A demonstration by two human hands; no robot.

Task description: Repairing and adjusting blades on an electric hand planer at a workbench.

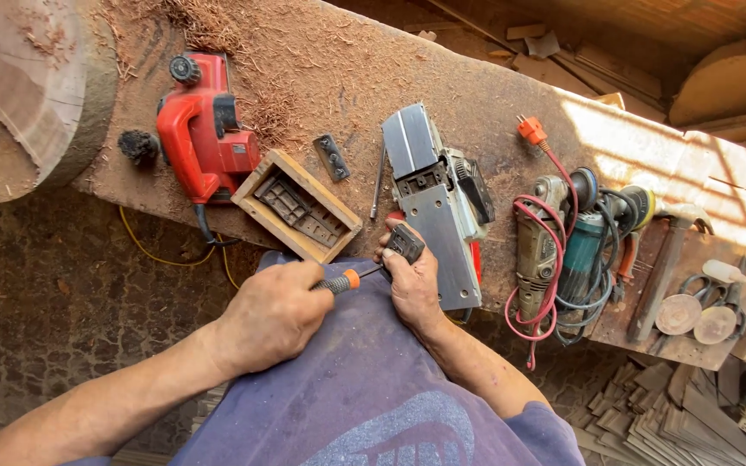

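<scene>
Left hand (274, 315) gripping screwdriver (347, 279), its tip at small black part (405, 242) pinched in right hand (414, 289)

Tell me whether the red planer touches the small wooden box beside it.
Touching. The head view shows the red planer with its lower edge meeting the corner of the wooden box, no gap between them.

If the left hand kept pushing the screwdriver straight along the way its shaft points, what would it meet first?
The left hand aims the screwdriver up and to the right, so it would first meet the small dark metal part that the right hand pinches. The tip looks already at that part, though contact is hard to judge.
</scene>
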